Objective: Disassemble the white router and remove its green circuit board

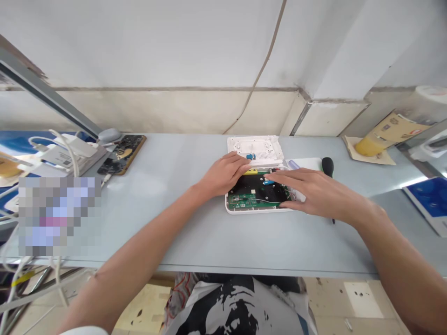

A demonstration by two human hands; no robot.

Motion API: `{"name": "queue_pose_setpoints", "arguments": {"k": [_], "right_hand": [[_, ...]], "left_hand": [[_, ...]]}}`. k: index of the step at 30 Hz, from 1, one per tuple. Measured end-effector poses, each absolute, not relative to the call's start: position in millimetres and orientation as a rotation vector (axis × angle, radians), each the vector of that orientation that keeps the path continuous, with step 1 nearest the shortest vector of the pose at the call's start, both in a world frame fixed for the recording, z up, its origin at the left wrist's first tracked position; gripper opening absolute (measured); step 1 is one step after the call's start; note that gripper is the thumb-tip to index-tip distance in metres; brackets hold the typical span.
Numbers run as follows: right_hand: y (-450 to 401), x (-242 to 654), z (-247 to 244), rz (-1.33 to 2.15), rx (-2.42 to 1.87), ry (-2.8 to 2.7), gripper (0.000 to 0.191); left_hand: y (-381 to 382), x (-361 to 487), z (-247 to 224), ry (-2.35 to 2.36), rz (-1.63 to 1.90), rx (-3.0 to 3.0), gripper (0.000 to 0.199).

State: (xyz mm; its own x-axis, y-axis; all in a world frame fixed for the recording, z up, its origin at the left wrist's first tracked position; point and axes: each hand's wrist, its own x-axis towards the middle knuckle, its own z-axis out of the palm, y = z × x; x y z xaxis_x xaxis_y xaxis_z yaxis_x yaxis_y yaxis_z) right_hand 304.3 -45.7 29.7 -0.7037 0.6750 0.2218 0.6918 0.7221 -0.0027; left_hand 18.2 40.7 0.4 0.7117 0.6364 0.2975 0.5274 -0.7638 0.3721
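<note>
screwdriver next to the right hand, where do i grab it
Grip the black handle from above, coming in from the right: the screwdriver seems to lie flat, handle pointing away, its shaft hidden under the right hand, and a white card crowds the handle's left side.

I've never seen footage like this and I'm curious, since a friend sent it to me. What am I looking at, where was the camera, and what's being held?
This picture comes from a camera worn on a person's head, looking forward and down, so both arms reach in from the bottom. There is no robot here. The left hand and right hand lie open on an opened white electronics housing, which holds a green circuit board. Neither hand seems to hold anything. Close by are a white cover and a black-handled screwdriver, all on a pale grey table.
</note>
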Motion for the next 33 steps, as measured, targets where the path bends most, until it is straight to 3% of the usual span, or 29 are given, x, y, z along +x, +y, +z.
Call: {"name": "queue_pose_setpoints", "arguments": {"k": [7,14,19,27,33], "right_hand": [[-55,303,34,-0.129,-1.109,-2.73,0.063],[-54,297,32,-0.235,-1.064,-2.838,0.081],[-51,288,35,-0.124,-1.09,-2.918,0.087],[-46,285,48,0.007,-1.068,-2.944,0.071],[-49,289,38,-0.357,-0.921,-2.862,0.05]], "left_hand": [[41,18,-1,0.927,0.59,2.626,0.057],[36,18,-1,0.957,0.621,2.676,0.054],[35,16,-1,0.958,0.619,2.698,0.052],[35,10,2,0.921,0.636,2.577,0.065],[37,5,1,0.884,0.756,2.308,0.082]]}}
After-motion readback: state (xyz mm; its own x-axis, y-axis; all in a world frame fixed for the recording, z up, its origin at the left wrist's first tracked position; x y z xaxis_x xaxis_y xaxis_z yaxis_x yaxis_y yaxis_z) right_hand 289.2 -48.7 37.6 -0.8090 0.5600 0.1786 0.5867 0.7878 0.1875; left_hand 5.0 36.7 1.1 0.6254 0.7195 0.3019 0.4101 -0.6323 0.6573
